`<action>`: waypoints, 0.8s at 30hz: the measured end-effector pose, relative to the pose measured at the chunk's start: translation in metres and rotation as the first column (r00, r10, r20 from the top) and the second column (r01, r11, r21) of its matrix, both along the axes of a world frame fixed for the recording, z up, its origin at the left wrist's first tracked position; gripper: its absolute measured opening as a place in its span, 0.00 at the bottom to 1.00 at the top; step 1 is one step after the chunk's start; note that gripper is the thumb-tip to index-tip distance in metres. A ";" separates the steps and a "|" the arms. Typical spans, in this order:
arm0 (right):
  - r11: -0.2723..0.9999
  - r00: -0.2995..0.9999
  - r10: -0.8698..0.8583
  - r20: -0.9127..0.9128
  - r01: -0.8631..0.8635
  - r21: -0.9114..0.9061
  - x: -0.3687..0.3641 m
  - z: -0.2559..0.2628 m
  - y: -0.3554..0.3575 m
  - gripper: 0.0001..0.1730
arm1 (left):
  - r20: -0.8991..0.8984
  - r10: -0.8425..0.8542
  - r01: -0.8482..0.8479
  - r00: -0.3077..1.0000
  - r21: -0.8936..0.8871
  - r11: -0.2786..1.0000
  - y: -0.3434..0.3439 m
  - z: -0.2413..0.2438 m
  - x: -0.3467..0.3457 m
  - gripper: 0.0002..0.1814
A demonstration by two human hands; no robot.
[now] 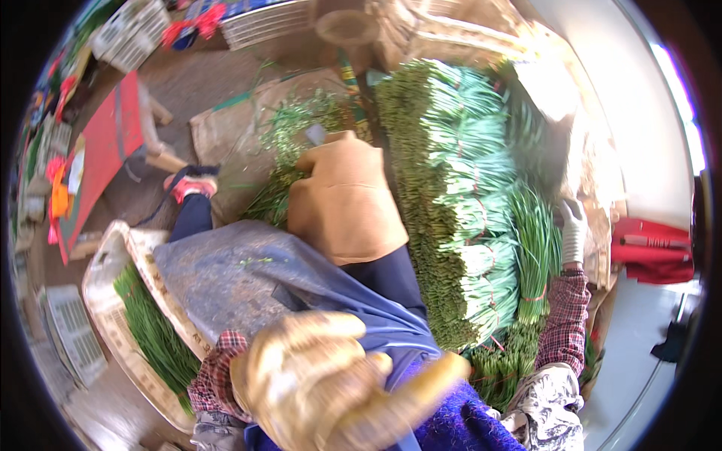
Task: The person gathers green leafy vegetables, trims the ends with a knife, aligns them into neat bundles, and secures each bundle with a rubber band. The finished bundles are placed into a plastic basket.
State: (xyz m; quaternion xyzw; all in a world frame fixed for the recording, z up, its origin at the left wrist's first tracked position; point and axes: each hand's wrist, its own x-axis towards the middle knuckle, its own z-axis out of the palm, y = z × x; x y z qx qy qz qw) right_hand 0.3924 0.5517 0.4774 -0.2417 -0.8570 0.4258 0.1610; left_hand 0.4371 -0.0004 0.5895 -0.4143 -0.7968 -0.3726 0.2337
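My left hand (321, 377), in a stained yellowish work glove, is blurred and close to the camera above my lap. Its fingers are apart and nothing shows between them. At the right, my right hand (573, 219) wears a pale glove. It is beside a loose bundle of green chives (533, 242), at the edge of brown wrapping (601, 186); its fingertips are unclear, so I cannot tell what it grips. Left of it rises a long stack of chive bundles (474, 163) with red ties, cut ends facing left. More bundles (502, 361) lie by my right forearm.
A white plastic crate (113, 315) with chives stands left of my blue apron (237, 270). An orange-brown cover (350, 208) sits over my knee. Loose trimmings (299, 121) litter a floor sheet. A red-topped bench (107, 146) stands left; red cloth (651, 251) hangs right.
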 end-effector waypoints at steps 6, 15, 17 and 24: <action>0.721 0.797 -0.444 0.409 0.047 0.691 0.199 -0.117 0.148 0.51 | -0.053 0.040 -0.036 0.998 0.074 0.997 0.101 0.041 0.007 0.19; 0.798 0.533 -0.452 0.716 -0.118 0.591 0.236 -0.174 0.126 0.80 | 0.015 -0.111 0.110 0.994 -0.306 0.946 0.107 0.012 0.004 0.20; 0.825 0.533 -0.435 0.726 -0.086 0.558 0.223 -0.175 0.128 0.80 | 0.009 -0.074 0.072 0.997 -0.328 0.942 0.098 -0.028 -0.041 0.18; 0.964 0.672 -0.187 0.717 -0.016 0.266 0.237 -0.126 0.150 0.58 | 0.892 -0.008 -0.214 0.451 0.116 0.970 -0.020 -0.106 -0.098 0.26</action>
